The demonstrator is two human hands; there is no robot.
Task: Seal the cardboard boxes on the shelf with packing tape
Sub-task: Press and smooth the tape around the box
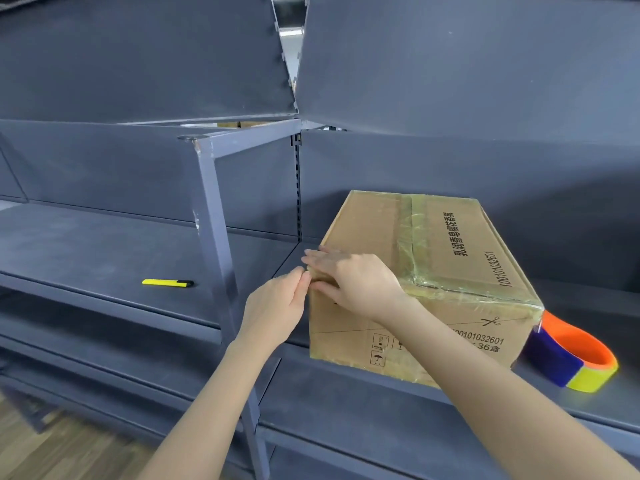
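Observation:
A brown cardboard box [446, 258] with printed black text lies on the grey shelf [104, 251]. Clear tape runs along its top seam and over its near top edge. My right hand [349, 278] lies flat with straight fingers on the box's near left top corner, pressing there. My left hand [277, 306] is just left of that corner, its straight fingertips touching the corner's edge. No roll of tape is in either hand.
A yellow utility knife [168, 282] lies on the shelf to the left, beyond a grey upright post [216, 233]. A ring in orange, purple and yellow [575, 355] sits right of the box. Another shelf board hangs overhead; wooden floor shows at bottom left.

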